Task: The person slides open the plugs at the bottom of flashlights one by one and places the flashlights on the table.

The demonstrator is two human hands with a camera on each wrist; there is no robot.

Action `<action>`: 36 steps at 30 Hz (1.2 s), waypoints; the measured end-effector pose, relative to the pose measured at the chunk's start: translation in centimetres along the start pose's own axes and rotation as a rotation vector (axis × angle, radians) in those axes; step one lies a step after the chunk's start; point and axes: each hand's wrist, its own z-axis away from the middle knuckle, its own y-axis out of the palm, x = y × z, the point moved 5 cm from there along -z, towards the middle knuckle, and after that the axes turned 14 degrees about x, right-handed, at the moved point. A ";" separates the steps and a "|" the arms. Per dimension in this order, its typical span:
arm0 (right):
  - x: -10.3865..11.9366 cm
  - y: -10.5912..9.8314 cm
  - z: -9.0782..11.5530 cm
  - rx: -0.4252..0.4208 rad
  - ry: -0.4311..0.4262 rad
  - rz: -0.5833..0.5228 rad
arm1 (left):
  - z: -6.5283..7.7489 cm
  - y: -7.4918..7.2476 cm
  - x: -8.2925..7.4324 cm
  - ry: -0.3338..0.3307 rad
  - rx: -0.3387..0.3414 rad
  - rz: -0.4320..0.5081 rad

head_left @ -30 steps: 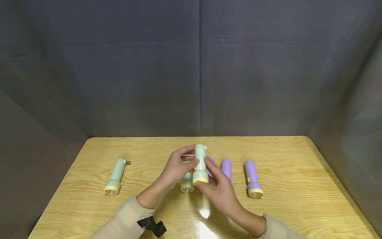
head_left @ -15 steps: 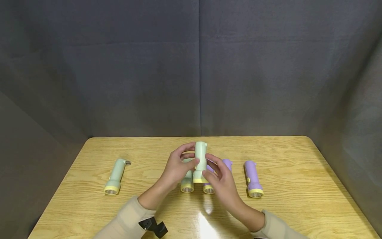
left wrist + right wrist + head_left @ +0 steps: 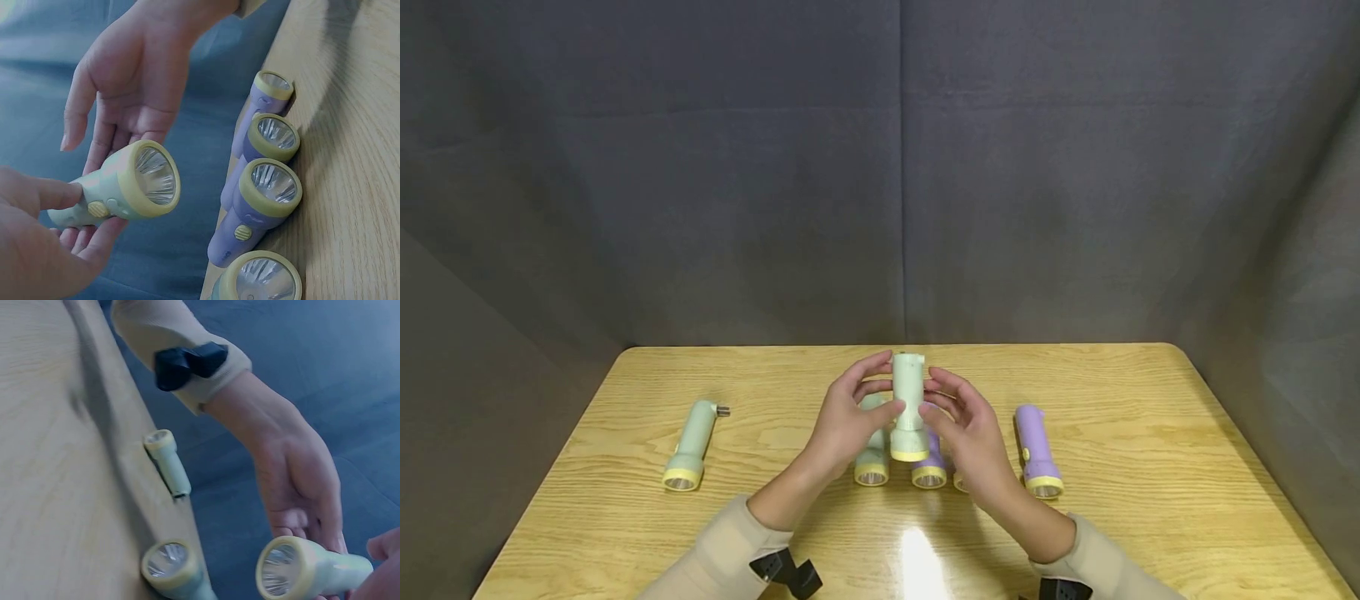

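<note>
My left hand (image 3: 847,421) holds a pale green flashlight (image 3: 909,400) with a yellow lens rim above the table, thumb and fingers around its barrel. Its lens end points toward me and down, and a small stub juts from the top right of its far end. In the left wrist view its ribbed yellow switch (image 3: 99,209) faces the camera, just by the left fingers. My right hand (image 3: 973,433) is beside the barrel's right side, its fingers loosely extended and its thumb tip right at the barrel's edge. Beneath lie another green flashlight (image 3: 872,468) and a purple one (image 3: 930,472), both partly hidden.
A green flashlight (image 3: 691,446) with metal prongs out lies at the left of the wooden table (image 3: 587,533). One purple flashlight (image 3: 1037,450) lies to the right; another purple flashlight (image 3: 265,137) is mostly covered by my right hand in the head view. A dark curtain (image 3: 760,208) stands behind.
My right hand has loosened from the held flashlight's lens end and shifted up and right along the barrel. The flashlight has moved slightly right, still in my left hand.
</note>
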 end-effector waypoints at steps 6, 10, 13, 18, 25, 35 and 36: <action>0.6 -0.7 -0.4 0.018 0.038 0.029 | 0.1 0.2 -0.3 0.056 0.006 -0.061; 0.8 -0.8 -0.4 0.012 0.044 0.052 | 0.2 0.5 -0.5 0.147 0.011 -0.172; 1.1 -0.8 -0.4 -0.001 0.035 0.081 | 0.3 0.7 -0.5 0.243 0.020 -0.242; 1.1 -0.9 -0.5 -0.016 0.020 0.109 | 0.3 0.8 -0.5 0.330 0.038 -0.277; 1.0 -1.3 -0.5 -0.030 -0.014 0.152 | 0.4 0.9 -0.5 0.374 0.059 -0.311; 1.2 -1.4 -0.6 -0.010 -0.094 0.198 | 0.4 1.1 -0.5 0.457 0.083 -0.328; 1.2 -1.4 -0.5 -0.008 -0.095 0.205 | 0.4 1.0 -0.4 0.461 0.085 -0.326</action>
